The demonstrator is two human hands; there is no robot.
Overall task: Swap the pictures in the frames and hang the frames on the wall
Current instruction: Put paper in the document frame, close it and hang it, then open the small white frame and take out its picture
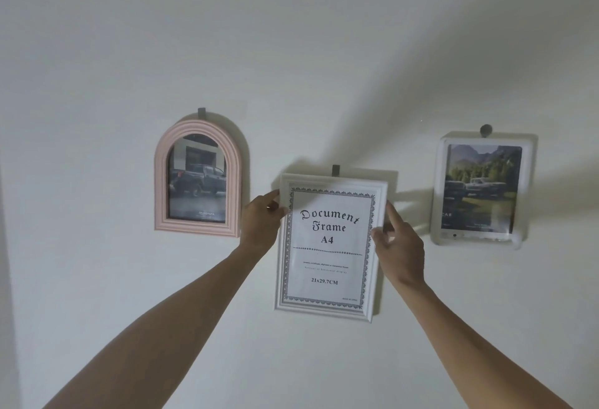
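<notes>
holding the white document frame (330, 246) by its two side edges, the left hand (264, 214) and right hand (400, 246) pinched it against the wall (291, 52), mid-wall under a grey hook (335, 170). best, i judged, to keep it level and ease it along the hook.

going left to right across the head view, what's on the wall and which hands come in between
pink arched frame → left hand → white document frame → right hand → clear frame
</notes>
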